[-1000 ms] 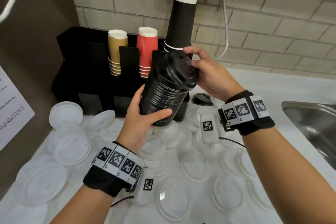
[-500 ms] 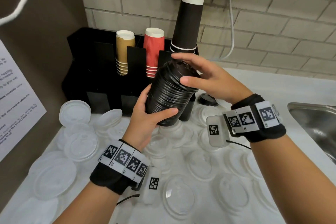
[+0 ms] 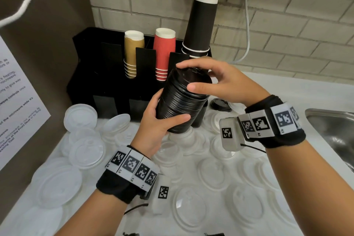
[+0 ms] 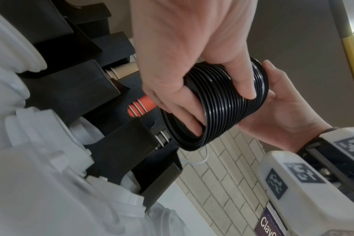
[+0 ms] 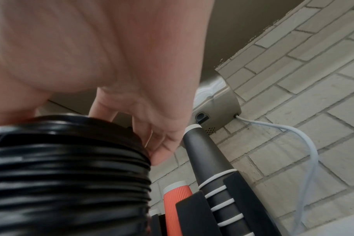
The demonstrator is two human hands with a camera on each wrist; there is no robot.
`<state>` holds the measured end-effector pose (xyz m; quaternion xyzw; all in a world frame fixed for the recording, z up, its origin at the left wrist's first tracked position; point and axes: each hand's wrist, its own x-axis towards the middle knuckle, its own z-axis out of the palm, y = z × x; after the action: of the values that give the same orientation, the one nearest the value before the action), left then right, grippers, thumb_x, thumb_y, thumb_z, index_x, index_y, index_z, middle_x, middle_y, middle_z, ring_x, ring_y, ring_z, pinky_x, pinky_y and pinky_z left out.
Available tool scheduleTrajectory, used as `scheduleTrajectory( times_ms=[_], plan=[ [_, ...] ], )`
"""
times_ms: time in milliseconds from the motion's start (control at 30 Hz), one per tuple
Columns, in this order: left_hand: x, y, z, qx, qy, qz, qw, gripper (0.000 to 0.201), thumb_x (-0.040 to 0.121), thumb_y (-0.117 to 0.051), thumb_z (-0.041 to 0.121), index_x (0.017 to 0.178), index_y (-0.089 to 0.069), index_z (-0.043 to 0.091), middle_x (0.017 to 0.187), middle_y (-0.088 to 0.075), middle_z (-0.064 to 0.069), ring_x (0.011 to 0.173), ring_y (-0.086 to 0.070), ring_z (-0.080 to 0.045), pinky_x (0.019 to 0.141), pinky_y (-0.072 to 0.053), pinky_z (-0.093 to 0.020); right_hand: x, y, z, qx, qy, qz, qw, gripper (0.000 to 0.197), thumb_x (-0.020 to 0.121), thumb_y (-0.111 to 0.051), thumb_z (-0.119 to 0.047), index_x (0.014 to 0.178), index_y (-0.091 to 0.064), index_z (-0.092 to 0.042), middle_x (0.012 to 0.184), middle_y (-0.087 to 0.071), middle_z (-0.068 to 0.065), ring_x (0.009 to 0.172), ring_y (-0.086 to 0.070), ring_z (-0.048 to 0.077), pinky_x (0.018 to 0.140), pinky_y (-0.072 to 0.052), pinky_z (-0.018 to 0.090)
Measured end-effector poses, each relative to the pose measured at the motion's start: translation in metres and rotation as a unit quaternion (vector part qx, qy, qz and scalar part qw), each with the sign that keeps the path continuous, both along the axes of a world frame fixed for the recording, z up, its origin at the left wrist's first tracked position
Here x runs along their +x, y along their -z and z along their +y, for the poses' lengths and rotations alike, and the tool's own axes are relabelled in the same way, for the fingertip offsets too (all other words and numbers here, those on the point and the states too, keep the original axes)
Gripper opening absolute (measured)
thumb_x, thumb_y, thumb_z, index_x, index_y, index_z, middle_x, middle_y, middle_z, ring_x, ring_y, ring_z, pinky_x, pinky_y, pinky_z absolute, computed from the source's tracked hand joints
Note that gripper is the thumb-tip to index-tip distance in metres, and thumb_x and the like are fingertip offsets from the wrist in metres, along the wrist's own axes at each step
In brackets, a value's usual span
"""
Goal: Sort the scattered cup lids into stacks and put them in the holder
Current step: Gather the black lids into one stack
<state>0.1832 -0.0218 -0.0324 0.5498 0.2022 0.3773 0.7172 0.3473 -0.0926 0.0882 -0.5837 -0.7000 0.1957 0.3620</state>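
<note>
A ribbed, glossy stack [image 3: 182,103] of black plastic lids is held tilted above the counter [image 3: 287,90], just before the black holder [image 3: 107,74]. The left hand [image 3: 155,128] wraps its lower half, fingers curled round and thumb across the front. The right hand [image 3: 226,80] caps the top, fingers clamped on the rim. Clear round lids [image 3: 87,153] lie scattered over the counter.

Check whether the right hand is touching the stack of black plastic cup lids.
Touching. The head view shows the right hand with its thumb lying on the rim of the stack of black plastic cup lids and fingertips resting on top; the right wrist view agrees.
</note>
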Motion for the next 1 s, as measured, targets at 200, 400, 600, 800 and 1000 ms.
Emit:
scheduleTrajectory(
  times_ms=[200,400,600,800,1000],
  plan=[
    [-0.0001,-0.0004,-0.0014,-0.02,0.008,-0.004,1.0,0.082,0.061,-0.084,0.011,0.135,-0.052,0.029,0.123,-0.068,0.0,0.114,-0.065,-0.019,0.096,-0.053,-0.047,-0.001,-0.0022,-0.001,0.007,0.003,-0.041,0.999,0.049,0.08,-0.071,-0.03,0.127,-0.06,-0.022,0.125,-0.057,0.002,0.12,-0.052,0.006,0.101,-0.042,0.019],
    [0.0004,-0.0024,-0.0019,-0.034,0.021,-0.012,0.999,0.088,0.056,-0.087,0.016,0.136,-0.051,0.027,0.123,-0.068,-0.003,0.113,-0.066,-0.02,0.09,-0.056,-0.042,-0.0002,-0.0005,0.0008,0.016,-0.008,-0.035,0.999,0.054,0.073,-0.075,-0.036,0.124,-0.06,-0.023,0.123,-0.057,0.001,0.12,-0.053,0.009,0.103,-0.043,0.025],
    [-0.0003,-0.0043,0.0025,-0.086,0.026,-0.021,0.996,0.069,0.063,-0.082,0.023,0.127,-0.058,0.031,0.115,-0.071,0.002,0.106,-0.069,-0.018,0.073,-0.058,-0.035,-0.0015,0.0054,0.0025,0.042,-0.008,-0.035,0.998,0.054,0.073,-0.08,-0.031,0.122,-0.061,-0.022,0.119,-0.056,-0.003,0.12,-0.054,0.012,0.105,-0.043,0.035],
    [-0.0004,-0.0087,0.0006,-0.098,0.019,-0.018,0.995,0.081,0.052,-0.087,0.036,0.127,-0.058,0.03,0.114,-0.072,0.002,0.103,-0.071,-0.018,0.073,-0.059,-0.037,-0.0015,0.0069,0.0038,0.054,-0.014,-0.026,0.998,0.053,0.074,-0.08,-0.028,0.123,-0.061,-0.021,0.119,-0.057,-0.005,0.119,-0.055,0.014,0.105,-0.044,0.038],
    [-0.0007,-0.0081,0.0009,-0.101,0.017,-0.021,0.995,0.072,0.059,-0.086,0.028,0.126,-0.059,0.03,0.115,-0.072,0.0,0.102,-0.071,-0.018,0.075,-0.059,-0.038,-0.002,0.0048,0.0038,0.056,-0.022,-0.045,0.997,0.057,0.071,-0.081,-0.033,0.122,-0.061,-0.02,0.117,-0.055,-0.009,0.119,-0.053,0.014,0.104,-0.044,0.038]
  ],
)
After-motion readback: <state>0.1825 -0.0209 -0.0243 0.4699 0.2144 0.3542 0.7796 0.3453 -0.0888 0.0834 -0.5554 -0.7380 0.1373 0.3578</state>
